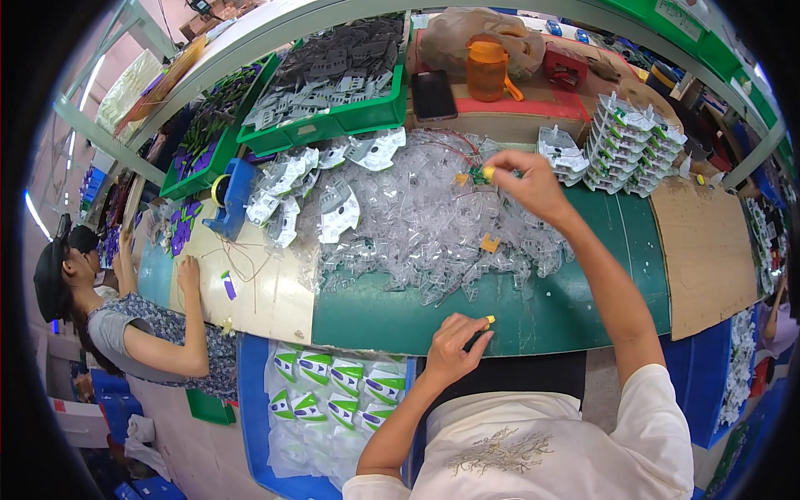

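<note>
My right hand (527, 185) reaches over the far right of a wide heap of clear plastic parts (417, 208). Its fingers are pinched together beside a small green piece (478, 174); what they grip is too small to make out. A yellow cover shows on one fingertip. Low at the front edge of the green work surface (546, 312), my left hand (452, 348) is half curled, thumb and forefinger apart, with nothing visible between them. It also has a yellow-covered fingertip. Orange-yellow pieces (490, 242) lie among the clear parts.
White-and-grey shells (340, 212) lie left of the heap; stacked shells (621, 142) stand at right. Behind are a green bin (325, 125), a phone (434, 95) and an orange bottle (487, 71). A blue tape dispenser (233, 200) sits left, near a co-worker (158, 333). A blue crate (254, 417) holds white-green shells.
</note>
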A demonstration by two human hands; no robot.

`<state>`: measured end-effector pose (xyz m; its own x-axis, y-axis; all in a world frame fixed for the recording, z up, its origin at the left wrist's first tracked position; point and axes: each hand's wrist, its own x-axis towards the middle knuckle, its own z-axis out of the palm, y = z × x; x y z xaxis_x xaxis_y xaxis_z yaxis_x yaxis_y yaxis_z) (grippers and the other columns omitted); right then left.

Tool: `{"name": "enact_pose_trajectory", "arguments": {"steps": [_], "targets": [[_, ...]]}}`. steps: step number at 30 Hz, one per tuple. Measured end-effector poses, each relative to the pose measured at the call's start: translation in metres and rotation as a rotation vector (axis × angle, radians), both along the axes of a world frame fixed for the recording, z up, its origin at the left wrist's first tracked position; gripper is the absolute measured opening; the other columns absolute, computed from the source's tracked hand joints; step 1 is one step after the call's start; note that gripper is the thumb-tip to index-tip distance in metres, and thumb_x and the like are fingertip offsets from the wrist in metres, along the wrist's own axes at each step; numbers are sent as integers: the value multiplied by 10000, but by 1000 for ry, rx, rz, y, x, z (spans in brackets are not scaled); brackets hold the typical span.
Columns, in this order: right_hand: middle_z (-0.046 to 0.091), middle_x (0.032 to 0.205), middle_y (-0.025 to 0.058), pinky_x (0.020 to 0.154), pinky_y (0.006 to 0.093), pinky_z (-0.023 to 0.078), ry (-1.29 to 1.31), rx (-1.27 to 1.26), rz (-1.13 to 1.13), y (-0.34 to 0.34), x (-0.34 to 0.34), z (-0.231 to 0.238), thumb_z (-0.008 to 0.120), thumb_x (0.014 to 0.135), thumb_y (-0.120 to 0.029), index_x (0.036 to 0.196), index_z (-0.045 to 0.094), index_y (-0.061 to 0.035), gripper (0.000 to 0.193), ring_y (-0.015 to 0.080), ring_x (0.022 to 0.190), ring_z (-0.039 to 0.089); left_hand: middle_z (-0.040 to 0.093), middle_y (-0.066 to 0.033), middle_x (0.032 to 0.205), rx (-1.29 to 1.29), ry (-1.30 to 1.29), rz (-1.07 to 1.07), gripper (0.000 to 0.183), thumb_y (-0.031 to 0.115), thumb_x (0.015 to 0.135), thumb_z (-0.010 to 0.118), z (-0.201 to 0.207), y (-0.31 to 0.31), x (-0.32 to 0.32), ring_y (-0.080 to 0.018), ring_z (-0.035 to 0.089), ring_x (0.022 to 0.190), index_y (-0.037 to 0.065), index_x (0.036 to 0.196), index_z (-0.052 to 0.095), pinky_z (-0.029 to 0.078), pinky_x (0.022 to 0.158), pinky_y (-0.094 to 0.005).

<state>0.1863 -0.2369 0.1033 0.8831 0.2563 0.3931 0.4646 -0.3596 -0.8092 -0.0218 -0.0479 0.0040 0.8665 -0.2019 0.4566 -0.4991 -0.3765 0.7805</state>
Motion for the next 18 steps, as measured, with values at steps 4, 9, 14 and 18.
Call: {"name": "enact_pose_trajectory", "arguments": {"steps": [4, 9, 14, 18], "targets": [[636, 835, -22, 646, 211, 456, 251, 395, 149, -5, -12, 28, 623, 928, -107, 1006, 647, -27, 114, 46, 717, 559, 677, -117, 815, -90, 69, 21, 184, 2, 788, 750, 3, 0, 2, -239, 644, 737, -18, 960, 688, 502, 706, -316], [589, 747, -51, 554, 184, 394, 197, 105, 130, 4, -69, 30, 654, 886, -76, 930, 642, 2, 91, -6, 650, 481, 644, -35, 1004, -647, 402, 23, 236, 35, 950, 628, 32, 5, 15, -101, 610, 895, -29, 1177, 613, 504, 794, -252], [566, 675, -11, 503, 211, 370, 116, -21, 125, 3, -138, 41, 663, 820, -9, 896, 646, 3, 78, 22, 566, 458, 610, -74, 1108, -816, 324, -72, 353, 132, 1009, 557, 76, 13, 24, -153, 631, 957, -5, 1328, 497, 500, 871, -299], [612, 727, 30, 501, 240, 407, 31, -145, 129, -2, -156, 39, 645, 783, 25, 910, 654, 16, 127, 57, 554, 502, 642, -53, 1043, -804, 299, -60, 239, 80, 963, 635, 83, 11, 19, -114, 625, 916, -6, 1184, 608, 516, 842, -272]]}}
